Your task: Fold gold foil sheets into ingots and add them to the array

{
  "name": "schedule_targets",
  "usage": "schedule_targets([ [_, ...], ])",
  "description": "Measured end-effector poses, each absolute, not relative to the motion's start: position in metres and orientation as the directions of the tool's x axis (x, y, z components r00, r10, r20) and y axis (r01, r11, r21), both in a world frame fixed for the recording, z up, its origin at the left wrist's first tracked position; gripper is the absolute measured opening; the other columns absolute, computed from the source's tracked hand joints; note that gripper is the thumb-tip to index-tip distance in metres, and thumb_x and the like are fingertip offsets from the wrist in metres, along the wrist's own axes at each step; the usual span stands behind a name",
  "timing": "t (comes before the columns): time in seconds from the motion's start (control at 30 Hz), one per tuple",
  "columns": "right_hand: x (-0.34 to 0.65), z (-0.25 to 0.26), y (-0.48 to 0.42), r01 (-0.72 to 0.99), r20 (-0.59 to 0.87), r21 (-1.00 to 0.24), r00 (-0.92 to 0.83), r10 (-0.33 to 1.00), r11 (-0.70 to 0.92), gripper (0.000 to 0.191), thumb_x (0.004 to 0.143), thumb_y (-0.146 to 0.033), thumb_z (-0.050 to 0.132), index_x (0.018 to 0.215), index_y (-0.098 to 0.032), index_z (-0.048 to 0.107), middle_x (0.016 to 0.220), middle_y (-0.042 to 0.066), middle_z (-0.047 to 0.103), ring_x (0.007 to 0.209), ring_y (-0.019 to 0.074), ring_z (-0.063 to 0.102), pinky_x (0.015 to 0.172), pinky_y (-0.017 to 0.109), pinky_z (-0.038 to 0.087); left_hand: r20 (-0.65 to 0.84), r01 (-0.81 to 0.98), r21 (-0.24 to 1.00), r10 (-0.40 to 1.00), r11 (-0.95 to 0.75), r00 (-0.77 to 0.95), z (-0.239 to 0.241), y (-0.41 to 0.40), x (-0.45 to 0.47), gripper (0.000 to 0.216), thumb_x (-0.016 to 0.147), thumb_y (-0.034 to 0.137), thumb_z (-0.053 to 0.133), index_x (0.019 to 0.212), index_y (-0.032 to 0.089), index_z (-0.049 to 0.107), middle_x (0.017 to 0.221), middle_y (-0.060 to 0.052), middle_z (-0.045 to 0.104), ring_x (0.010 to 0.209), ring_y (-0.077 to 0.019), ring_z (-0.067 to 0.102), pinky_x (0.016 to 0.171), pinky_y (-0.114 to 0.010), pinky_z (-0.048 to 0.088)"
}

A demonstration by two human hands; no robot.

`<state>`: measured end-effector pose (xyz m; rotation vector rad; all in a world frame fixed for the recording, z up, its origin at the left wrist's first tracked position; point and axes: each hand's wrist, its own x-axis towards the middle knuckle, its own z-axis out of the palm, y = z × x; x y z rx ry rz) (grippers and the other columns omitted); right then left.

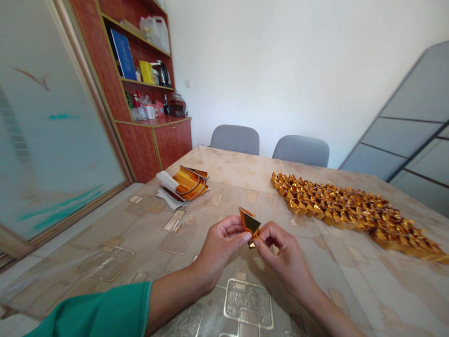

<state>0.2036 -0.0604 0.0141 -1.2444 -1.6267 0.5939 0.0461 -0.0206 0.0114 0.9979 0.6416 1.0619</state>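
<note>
Seemingly, the held foil [250,223] points up, long axis leaning left.

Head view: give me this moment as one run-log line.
left hand: pinching folded gold piece | right hand: pinching same piece | gold sheets: on table, left | folded gold rows: on table, right

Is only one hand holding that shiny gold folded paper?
No, the left hand and the right hand both pinch the folded gold paper.
</note>
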Motion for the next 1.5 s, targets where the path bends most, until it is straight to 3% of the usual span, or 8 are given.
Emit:
schedule_targets([
  [0.2, 0.204, 0.013, -0.061, 0.452, 0.413, -0.804, -0.039, 0.91, 0.385, 0.019, 0.088, -0.025, 0.062, 0.071, -0.021, 0.055, 0.067, -0.002, 0.054, 0.062, 0.0138, 0.047, 0.056, 0.026, 0.034, 0.004, -0.418, 0.892, 0.922, 0.172, 0.388, 0.01, -0.022, 0.046, 0.023, 0.069, 0.02, 0.081, 0.09, 0.016, 0.073, 0.088, -0.004, 0.074, 0.081, -0.015, 0.065, 0.077, -0.025, 0.048],
  [0.6, 0.206, 0.011, -0.059, 0.316, 0.321, -0.893, -0.048, 0.946, 0.32, 0.025, 0.088, -0.035, 0.063, 0.07, -0.02, 0.058, 0.071, 0.0, 0.058, 0.067, 0.0164, 0.052, 0.063, 0.028, 0.04, -0.033, -0.429, 0.882, 0.932, 0.197, 0.361, 0.005, -0.018, 0.045, 0.021, 0.068, 0.017, 0.079, 0.089, 0.015, 0.072, 0.086, -0.005, 0.073, 0.079, -0.0142, 0.063, 0.077, -0.025, 0.047],
  [0.8, 0.204, 0.003, -0.056, 0.115, 0.214, -0.971, 0.033, 0.976, 0.209, 0.029, 0.08, -0.043, 0.073, 0.074, -0.021, 0.056, 0.069, -0.002, 0.056, 0.063, 0.0146, 0.05, 0.058, 0.026, 0.039, -0.003, -0.402, 0.902, 0.932, 0.159, 0.363, 0.007, -0.02, 0.047, 0.021, 0.069, 0.019, 0.079, 0.089, 0.016, 0.073, 0.087, -0.005, 0.073, 0.08, -0.0159, 0.064, 0.078, -0.026, 0.047],
  [1.0, 0.201, 0.002, -0.057, 0.208, 0.262, -0.947, 0.054, 0.964, 0.245, 0.026, 0.083, -0.038, 0.069, 0.07, -0.021, 0.054, 0.067, -0.002, 0.055, 0.064, 0.0152, 0.049, 0.059, 0.027, 0.04, -0.024, -0.409, 0.893, 0.928, 0.187, 0.371, 0.005, -0.021, 0.049, 0.025, 0.068, 0.016, 0.079, 0.092, 0.016, 0.073, 0.091, -0.006, 0.073, 0.084, -0.0171, 0.065, 0.08, -0.027, 0.047],
  [1.2, 0.207, 0.016, -0.059, 0.102, 0.217, -0.971, 0.002, 0.976, 0.216, 0.03, 0.08, -0.05, 0.07, 0.083, -0.022, 0.058, 0.078, 0.0, 0.057, 0.071, 0.0166, 0.054, 0.063, 0.028, 0.045, -0.03, -0.474, 0.86, 0.946, 0.189, 0.324, 0.009, -0.015, 0.044, 0.024, 0.067, 0.018, 0.08, 0.09, 0.015, 0.072, 0.087, -0.004, 0.073, 0.082, -0.0162, 0.064, 0.08, -0.028, 0.048],
  [1.4, 0.21, 0.018, -0.059, 0.1, 0.175, -0.979, -0.033, 0.984, 0.178, 0.035, 0.078, -0.054, 0.072, 0.083, -0.021, 0.06, 0.075, 0.001, 0.057, 0.066, 0.016, 0.053, 0.061, 0.028, 0.045, 0.006, -0.468, 0.87, 0.947, 0.154, 0.322, 0.011, -0.014, 0.043, 0.022, 0.07, 0.017, 0.078, 0.091, 0.016, 0.072, 0.089, -0.004, 0.073, 0.083, -0.0151, 0.064, 0.08, -0.026, 0.047],
  [1.5, 0.206, 0.009, -0.057, 0.131, 0.164, -0.978, -0.002, 0.986, 0.163, 0.035, 0.079, -0.053, 0.071, 0.074, -0.021, 0.059, 0.067, -0.001, 0.056, 0.061, 0.015, 0.051, 0.057, 0.027, 0.042, 0.046, -0.412, 0.905, 0.943, 0.101, 0.331, 0.011, -0.018, 0.044, 0.019, 0.071, 0.017, 0.077, 0.089, 0.016, 0.072, 0.089, -0.004, 0.073, 0.084, -0.0165, 0.064, 0.08, -0.027, 0.048],
])
